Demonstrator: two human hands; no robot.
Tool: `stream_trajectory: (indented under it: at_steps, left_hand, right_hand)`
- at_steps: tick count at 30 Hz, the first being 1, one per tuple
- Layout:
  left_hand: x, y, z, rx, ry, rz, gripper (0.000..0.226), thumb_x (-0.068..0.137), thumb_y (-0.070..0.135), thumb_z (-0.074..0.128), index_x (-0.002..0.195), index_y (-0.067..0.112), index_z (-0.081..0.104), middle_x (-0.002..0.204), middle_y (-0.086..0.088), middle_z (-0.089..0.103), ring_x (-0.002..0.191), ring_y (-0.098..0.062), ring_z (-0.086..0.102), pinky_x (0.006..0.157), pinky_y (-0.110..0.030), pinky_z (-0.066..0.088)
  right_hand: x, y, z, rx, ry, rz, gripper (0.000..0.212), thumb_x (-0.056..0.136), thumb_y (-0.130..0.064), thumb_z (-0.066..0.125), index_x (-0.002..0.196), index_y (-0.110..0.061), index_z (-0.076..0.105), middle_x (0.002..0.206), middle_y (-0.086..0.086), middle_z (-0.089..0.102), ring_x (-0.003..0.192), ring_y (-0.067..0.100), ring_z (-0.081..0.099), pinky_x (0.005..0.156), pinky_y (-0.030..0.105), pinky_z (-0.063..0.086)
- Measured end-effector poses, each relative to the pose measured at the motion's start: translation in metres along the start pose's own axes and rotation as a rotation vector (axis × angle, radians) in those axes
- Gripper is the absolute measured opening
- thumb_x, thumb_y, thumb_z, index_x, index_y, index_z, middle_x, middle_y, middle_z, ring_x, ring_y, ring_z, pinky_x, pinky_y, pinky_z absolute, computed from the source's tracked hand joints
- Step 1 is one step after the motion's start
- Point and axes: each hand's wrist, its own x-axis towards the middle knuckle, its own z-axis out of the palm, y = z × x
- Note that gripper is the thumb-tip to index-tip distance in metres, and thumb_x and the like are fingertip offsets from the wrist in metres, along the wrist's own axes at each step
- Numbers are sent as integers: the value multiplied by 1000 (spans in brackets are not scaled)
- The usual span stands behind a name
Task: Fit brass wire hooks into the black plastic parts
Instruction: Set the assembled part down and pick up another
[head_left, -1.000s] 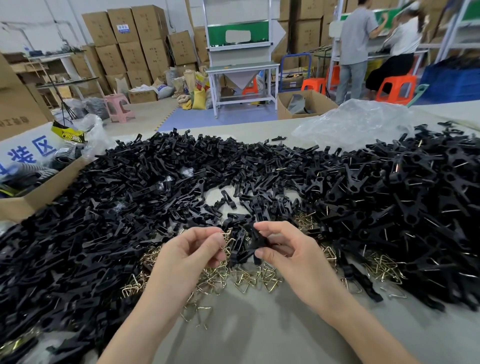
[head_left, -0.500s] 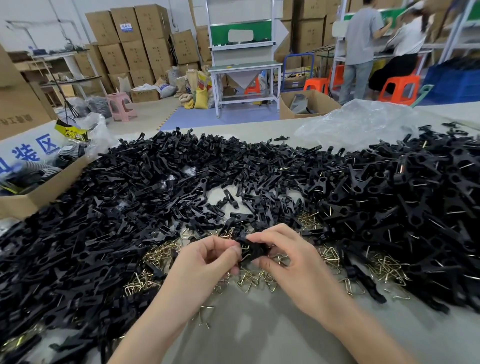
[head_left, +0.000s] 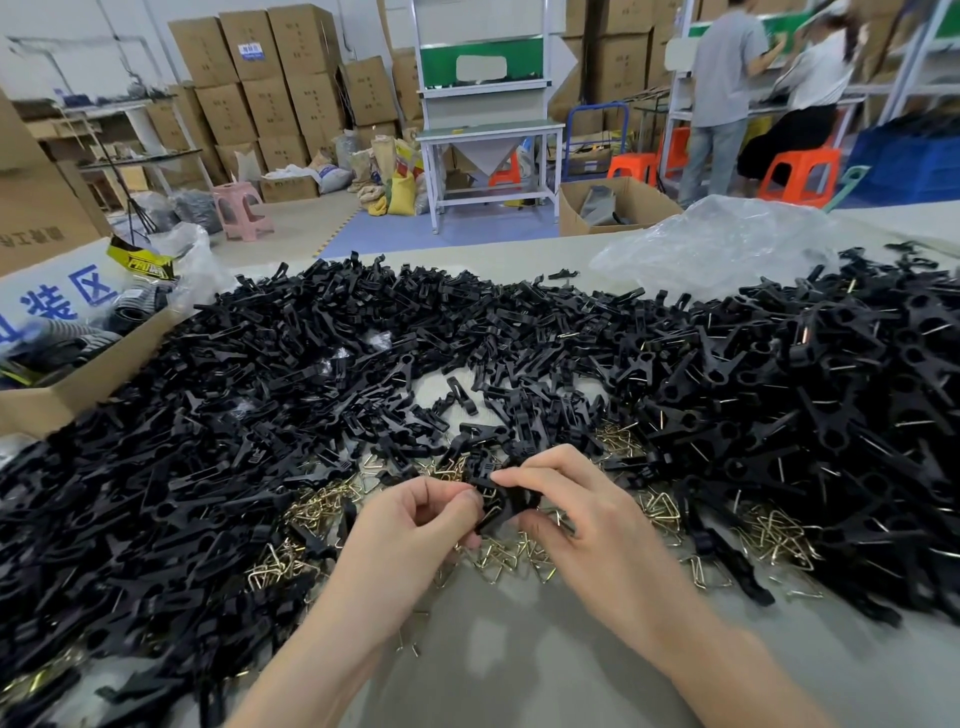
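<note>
Lower centre: left hand and right hand pinch one black plastic part above loose brass wire hooks on the bench; a hook seems half-seated, next needing a firm push.

matt black plastic parts, shiny brass wire hooks, smooth grey table.

We count two hands, two people far right and one pink stool far left. The parts lie in hundreds, past our counting; the hooks number dozens, near.
</note>
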Motion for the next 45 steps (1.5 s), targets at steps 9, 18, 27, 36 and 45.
stream_trajectory:
  at_steps: [9,18,27,36,45]
  left_hand:
    - [-3,4,2,-316,-213,-86,17,82,21,78,83,6,71,77,-12,73,68,-16,64,60,-27,51]
    - [-7,4,10,-344,-365,-8,48,79,32,67,117,3,57,89,-23,63,67,-30,63,56,-37,53]
    - [-11,1,5,-179,-540,51,15,86,49,65,85,35,68,63,7,51,55,-19,55,65,-43,51]
    - [-16,10,3,-291,-679,11,18,83,44,65,80,27,72,56,8,37,47,-8,30,56,-29,49]
    - [-10,2,6,-288,-594,11,43,81,33,70,93,-7,60,56,1,32,46,-9,32,53,-26,45]
  right_hand:
    - [-1,3,1,111,20,46,40,88,-8,72,114,-38,65,113,-24,58,109,0,60,87,11,45]
    - [-1,-8,0,228,-15,62,37,80,-39,63,112,-58,61,113,-35,62,119,6,53,96,9,36]
    - [-3,-14,2,276,-71,23,42,83,-32,66,109,-65,61,110,-34,63,116,7,50,93,14,42]
    - [-4,-14,0,372,-140,57,38,70,-47,78,105,-60,68,112,-22,60,118,6,57,96,7,39]
    - [-4,-10,-2,329,-149,56,50,77,-26,87,113,-54,68,112,-22,64,121,10,56,97,10,40]
